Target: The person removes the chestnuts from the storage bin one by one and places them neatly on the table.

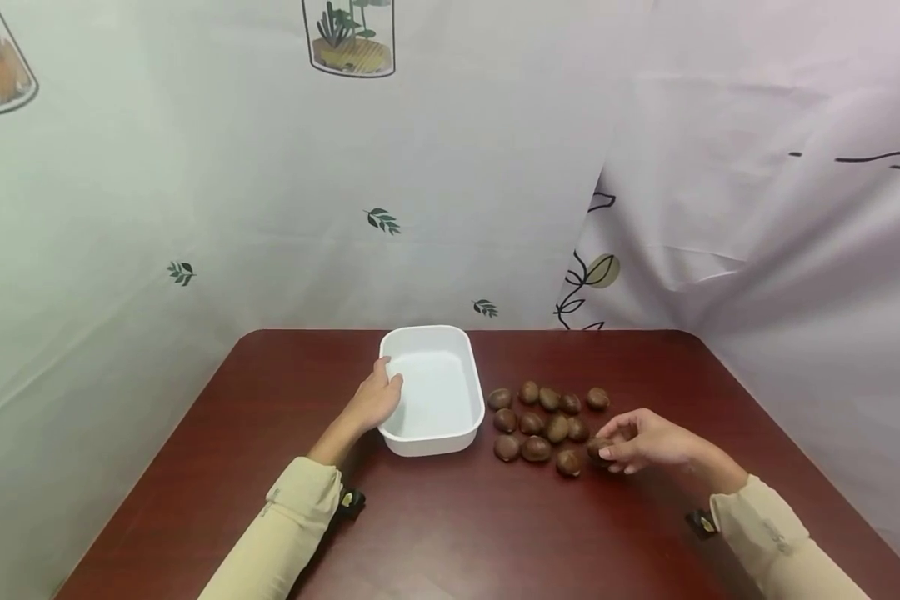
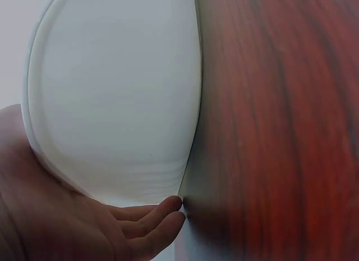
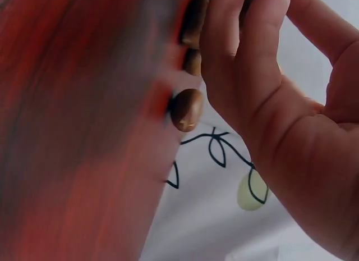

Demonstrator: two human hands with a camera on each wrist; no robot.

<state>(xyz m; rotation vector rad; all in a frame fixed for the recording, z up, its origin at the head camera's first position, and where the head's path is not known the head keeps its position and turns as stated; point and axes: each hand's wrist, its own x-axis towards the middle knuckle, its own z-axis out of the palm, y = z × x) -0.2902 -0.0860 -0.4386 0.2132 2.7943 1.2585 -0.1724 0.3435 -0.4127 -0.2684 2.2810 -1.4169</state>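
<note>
A white rectangular plastic tray stands on the table, its inside bare. My left hand grips its left side, thumb over the rim and fingers along the outer wall; the left wrist view shows those fingers low against the wall. Right of the tray lie several glossy brown chestnuts in loose rows. At their right edge my right hand pinches one chestnut between thumb and fingers, at or just above the tabletop. In the right wrist view, the hand hides most of that chestnut.
The dark red wooden table has rounded far corners. Behind it and at both sides hangs a pale printed cloth. A stray chestnut lies at the far right of the group, a little apart from the others.
</note>
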